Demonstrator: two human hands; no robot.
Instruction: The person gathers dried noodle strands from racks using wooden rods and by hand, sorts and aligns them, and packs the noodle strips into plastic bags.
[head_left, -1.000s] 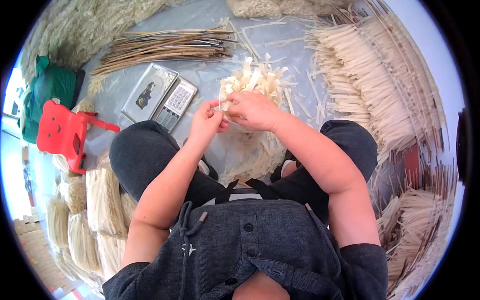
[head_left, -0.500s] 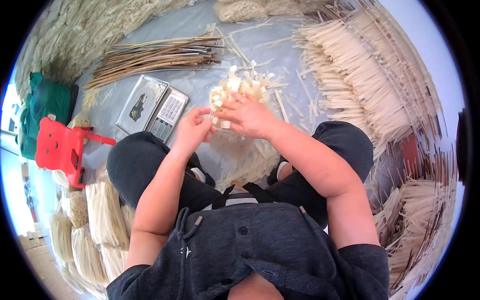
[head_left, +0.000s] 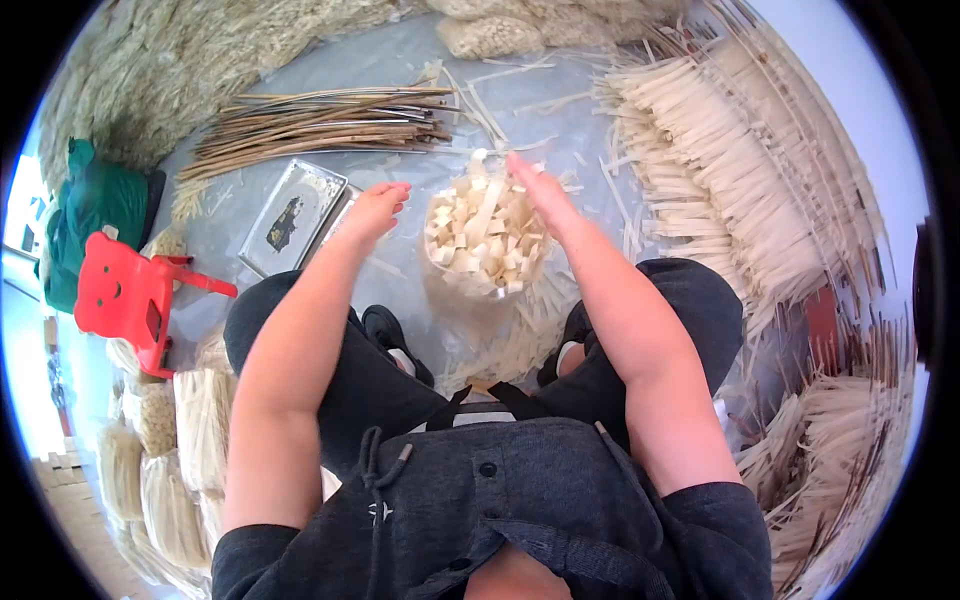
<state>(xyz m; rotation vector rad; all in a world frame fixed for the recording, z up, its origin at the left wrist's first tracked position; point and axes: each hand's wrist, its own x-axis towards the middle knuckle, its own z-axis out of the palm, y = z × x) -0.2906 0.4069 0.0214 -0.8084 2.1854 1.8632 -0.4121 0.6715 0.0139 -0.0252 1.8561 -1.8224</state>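
An upright bundle of pale flat strips, its cut and curled ends facing up, stands on the floor between my knees. To its left, apart from it, my left hand hovers near the scale with fingers loosely bent and nothing in them. My right hand lies along the bundle's far right side, fingers stretched out; whether it touches the strips I cannot tell. The digital scale, with a worn metal plate, sits left of my left hand, its keypad mostly hidden by that hand and forearm.
Brown thin sticks lie in a pile beyond the scale. A red bear-faced chair and a green bag are at left. Stacked pale strips line the right side. Tied bundles stand at lower left, and loose strips litter the grey floor.
Both hands have come off the top of the bundle and moved apart, the left toward the scale, the right to the bundle's far right side. More strip ends show.
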